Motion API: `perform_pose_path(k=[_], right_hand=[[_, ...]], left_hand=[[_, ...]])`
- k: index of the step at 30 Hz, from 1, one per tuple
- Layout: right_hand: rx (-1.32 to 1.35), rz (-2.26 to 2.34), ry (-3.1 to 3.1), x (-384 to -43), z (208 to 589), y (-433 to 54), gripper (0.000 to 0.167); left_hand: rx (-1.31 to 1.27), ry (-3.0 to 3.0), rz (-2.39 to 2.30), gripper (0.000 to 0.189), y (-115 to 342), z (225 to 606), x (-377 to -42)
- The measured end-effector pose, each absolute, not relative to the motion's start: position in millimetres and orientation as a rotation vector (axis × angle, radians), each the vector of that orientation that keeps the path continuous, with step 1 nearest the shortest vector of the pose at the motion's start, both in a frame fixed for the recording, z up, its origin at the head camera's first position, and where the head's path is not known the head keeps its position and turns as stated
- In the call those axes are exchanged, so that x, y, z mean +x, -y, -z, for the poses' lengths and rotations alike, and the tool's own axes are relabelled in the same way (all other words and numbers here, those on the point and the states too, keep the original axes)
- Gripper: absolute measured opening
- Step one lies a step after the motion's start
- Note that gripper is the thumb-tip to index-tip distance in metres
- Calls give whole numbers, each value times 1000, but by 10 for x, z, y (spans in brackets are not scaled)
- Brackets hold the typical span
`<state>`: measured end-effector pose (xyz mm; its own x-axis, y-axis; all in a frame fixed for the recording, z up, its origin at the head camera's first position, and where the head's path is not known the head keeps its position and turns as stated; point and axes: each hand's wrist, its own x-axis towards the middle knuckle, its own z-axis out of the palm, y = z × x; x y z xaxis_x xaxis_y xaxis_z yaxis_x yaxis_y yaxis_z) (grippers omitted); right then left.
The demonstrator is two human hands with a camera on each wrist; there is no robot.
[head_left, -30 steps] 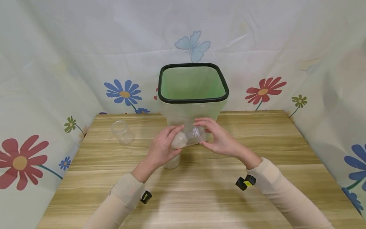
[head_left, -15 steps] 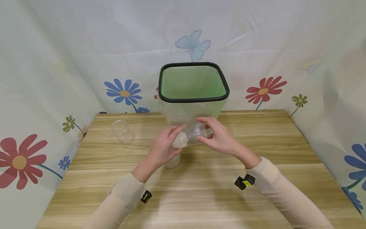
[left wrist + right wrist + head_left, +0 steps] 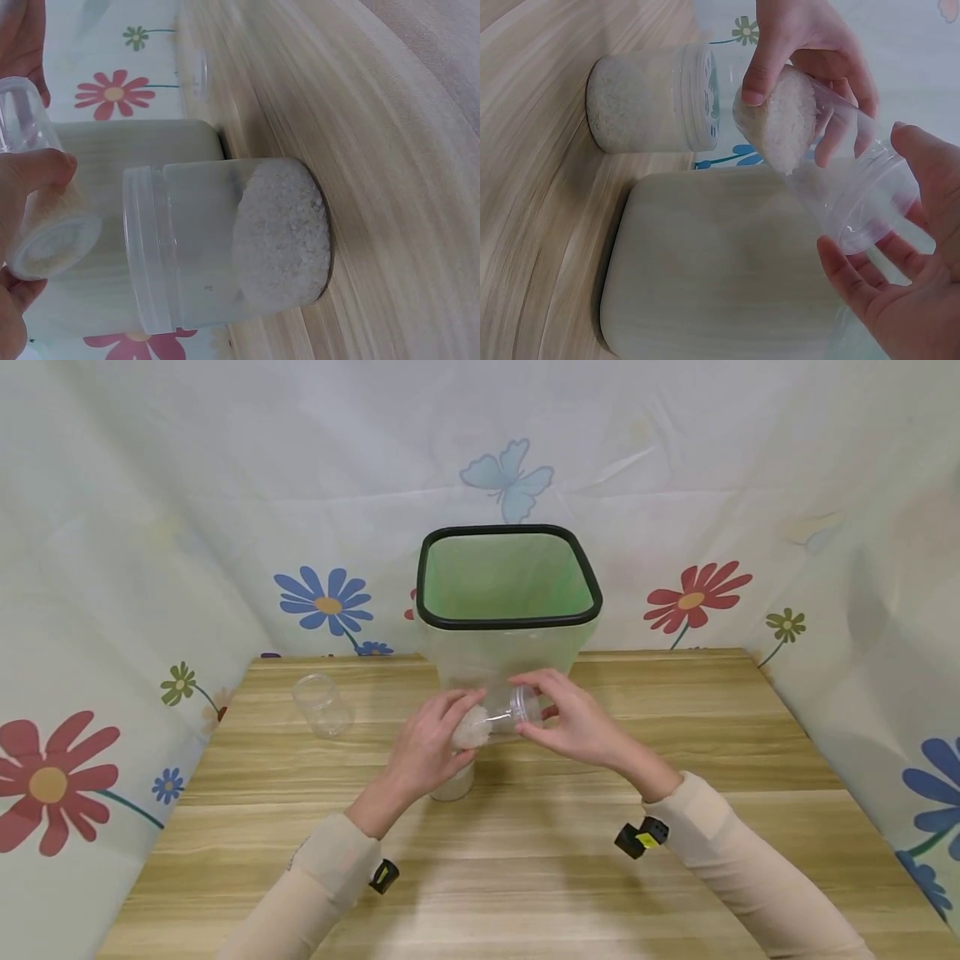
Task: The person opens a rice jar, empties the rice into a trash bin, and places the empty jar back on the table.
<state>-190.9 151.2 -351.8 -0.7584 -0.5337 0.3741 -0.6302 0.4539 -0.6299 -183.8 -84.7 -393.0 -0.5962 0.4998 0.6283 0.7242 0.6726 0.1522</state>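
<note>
**Two hands hold a tipped jar with white grains in it**

A clear jar (image 3: 322, 706) stands well off to the left of both hands, far back on the wooden counter (image 3: 675, 727). A blue flower (image 3: 327, 602) shows on the sheet (image 3: 300, 468) behind, past the left hand.

Next comes the left hand (image 3: 427, 731). Its thumb and fingers are bent round the low end of the tipped jar (image 3: 501, 714). A black gadget (image 3: 384, 877) sits at that wrist, by a light sleeve (image 3: 330, 864). Right below the left hand, another jar (image 3: 202, 240) stands upright on the counter. White bits fill the bottom part of it, and it has a wide band round the top.

The tipped jar is up off the counter, right between the two hands. Its white grains (image 3: 791, 124) are bunched up by the left hand, and its other end points up a bit toward the right hand. Behind both hands is a big pale green bin (image 3: 510, 652) with a black rim (image 3: 510, 624).

Last is the right hand (image 3: 573, 718). It pinches the high end of the tipped jar, thumb on one side and fingers on the other. I can't tell if that end has a lid. A red flower (image 3: 692, 600) is on the sheet, behind and to the right of this hand.
</note>
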Motion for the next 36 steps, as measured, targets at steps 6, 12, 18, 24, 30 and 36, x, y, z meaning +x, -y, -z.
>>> perform_pose_path(k=[6, 12, 18, 24, 30, 36], right_hand=[[1113, -1094, 2498, -1903, 3525, -1529, 55], [1225, -1048, 2401, -1905, 3529, -1560, 54], [1262, -1031, 2384, -1902, 3541, -1564, 56], [1143, -1076, 2462, -1881, 3528, -1520, 61], [807, -1170, 2666, -1858, 3479, -1483, 54], [836, -1174, 2658, -1855, 3482, -1484, 53]], left_hand=[[-920, 2357, 528, 83, 827, 3937, -1835], [-913, 2382, 531, 84, 807, 3924, -1833], [-912, 2368, 535, 82, 817, 3919, -1834], [-938, 2335, 524, 83, 825, 3930, -1847], [-943, 2323, 527, 82, 822, 3936, -1849], [-931, 2325, 523, 82, 832, 3945, -1847]])
